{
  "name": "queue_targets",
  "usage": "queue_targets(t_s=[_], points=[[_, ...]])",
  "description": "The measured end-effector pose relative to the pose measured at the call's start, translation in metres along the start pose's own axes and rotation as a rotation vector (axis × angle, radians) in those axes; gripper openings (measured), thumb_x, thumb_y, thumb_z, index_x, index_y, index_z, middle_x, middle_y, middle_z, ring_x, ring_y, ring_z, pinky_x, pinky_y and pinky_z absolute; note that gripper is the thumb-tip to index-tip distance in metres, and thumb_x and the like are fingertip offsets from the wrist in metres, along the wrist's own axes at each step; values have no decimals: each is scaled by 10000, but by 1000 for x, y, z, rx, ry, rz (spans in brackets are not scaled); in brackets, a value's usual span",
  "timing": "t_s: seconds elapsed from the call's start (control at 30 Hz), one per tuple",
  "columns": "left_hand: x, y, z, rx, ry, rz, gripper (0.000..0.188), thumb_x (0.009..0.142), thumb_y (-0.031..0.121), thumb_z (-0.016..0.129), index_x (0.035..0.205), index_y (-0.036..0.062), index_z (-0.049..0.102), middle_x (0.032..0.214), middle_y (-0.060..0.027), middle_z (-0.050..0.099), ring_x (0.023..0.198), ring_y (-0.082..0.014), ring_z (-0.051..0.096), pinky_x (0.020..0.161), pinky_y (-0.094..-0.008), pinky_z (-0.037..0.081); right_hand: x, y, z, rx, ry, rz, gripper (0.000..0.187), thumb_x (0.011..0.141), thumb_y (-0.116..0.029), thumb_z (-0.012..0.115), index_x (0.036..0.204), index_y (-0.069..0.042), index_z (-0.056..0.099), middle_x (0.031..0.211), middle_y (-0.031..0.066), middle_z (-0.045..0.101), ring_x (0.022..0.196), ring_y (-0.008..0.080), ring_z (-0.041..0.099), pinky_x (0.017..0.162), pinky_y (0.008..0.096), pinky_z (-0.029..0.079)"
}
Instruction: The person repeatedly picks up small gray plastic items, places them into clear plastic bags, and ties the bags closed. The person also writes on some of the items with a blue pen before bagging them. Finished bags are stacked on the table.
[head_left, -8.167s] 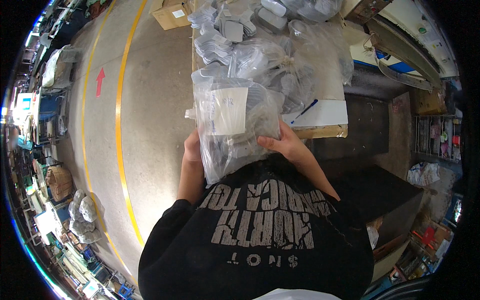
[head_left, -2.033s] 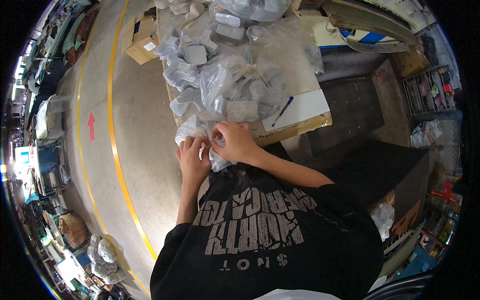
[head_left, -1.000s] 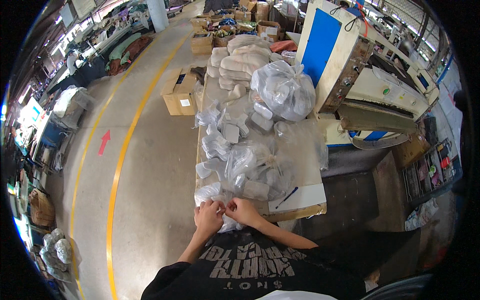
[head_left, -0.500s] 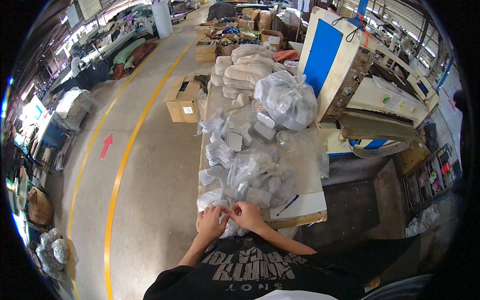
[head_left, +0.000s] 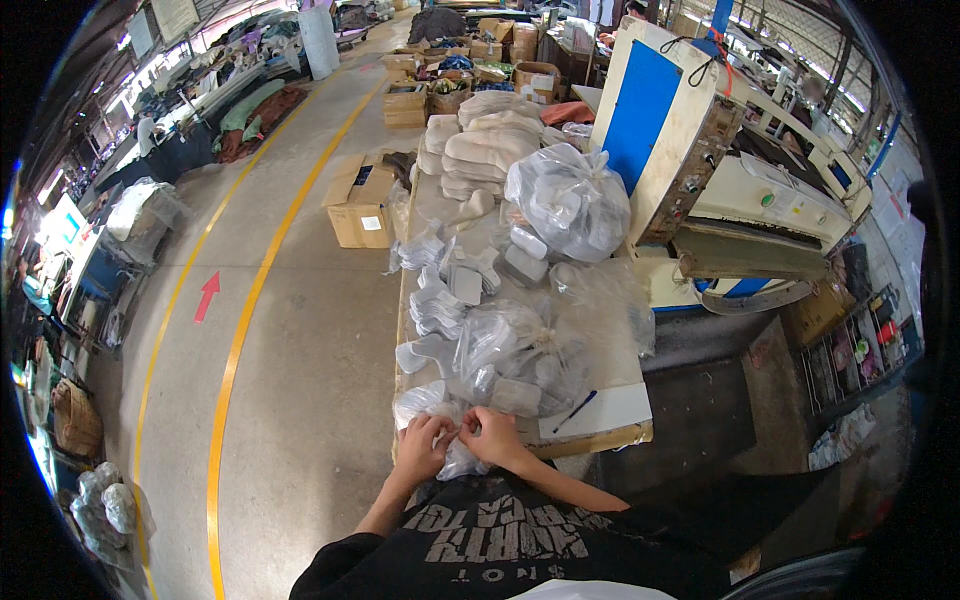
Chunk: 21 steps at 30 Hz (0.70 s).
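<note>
At the near left corner of the table (head_left: 628, 375), my left hand (head_left: 424, 446) and my right hand (head_left: 492, 438) come close together. Both have their fingers pinched on a clear plastic bag (head_left: 424, 399) that holds pale flat pieces. Part of this bag bulges below my fingers, towards my body; the exact spot gripped is hidden. Just beyond lies a larger clear bag (head_left: 512, 345), gathered at its neck and filled with pale pieces. Stacks of light grey cut pieces (head_left: 436, 305) lie along the left side. A dark pen (head_left: 575, 410) rests on a white sheet (head_left: 612, 408) to the right.
Farther along the table stand a full knotted clear bag (head_left: 568, 200) and piles of beige pieces (head_left: 490, 145). A cream and blue machine (head_left: 640, 130) borders the right side. A cardboard box (head_left: 360, 210) sits on the floor at left, by a yellow-lined walkway (head_left: 240, 340).
The view has shifted very slightly. My hands keep their pinch on the bag in nearly the same spot, with only small finger movement.
</note>
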<state>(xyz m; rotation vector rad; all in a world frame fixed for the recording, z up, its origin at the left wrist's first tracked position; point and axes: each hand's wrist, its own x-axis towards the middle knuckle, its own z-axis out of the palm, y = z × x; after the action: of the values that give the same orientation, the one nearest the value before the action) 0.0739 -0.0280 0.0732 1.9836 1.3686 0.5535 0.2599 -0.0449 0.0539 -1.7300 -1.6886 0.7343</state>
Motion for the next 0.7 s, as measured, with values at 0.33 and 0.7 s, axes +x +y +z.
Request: queue_targets(t_s=[0.33,0.7], points=[[3,3,7,98,105,19,155,892,268,732,1007,169,700,1010,-59,664,1052,-316,615,910,-484,429,6,3,-4,252,-196,154,322,868,-315,764,1022,-40,700,902,90,743,833,234,720,788,364,558],[4,-5,-4,-10,51,195,120,864,179,747,960,125,698,954,-62,652,992,-329,601,888,-460,445,4,6,-13,269,-267,44,248,881,-253,773,1021,-65,690,871,65,706,773,193,669,751,365,518]])
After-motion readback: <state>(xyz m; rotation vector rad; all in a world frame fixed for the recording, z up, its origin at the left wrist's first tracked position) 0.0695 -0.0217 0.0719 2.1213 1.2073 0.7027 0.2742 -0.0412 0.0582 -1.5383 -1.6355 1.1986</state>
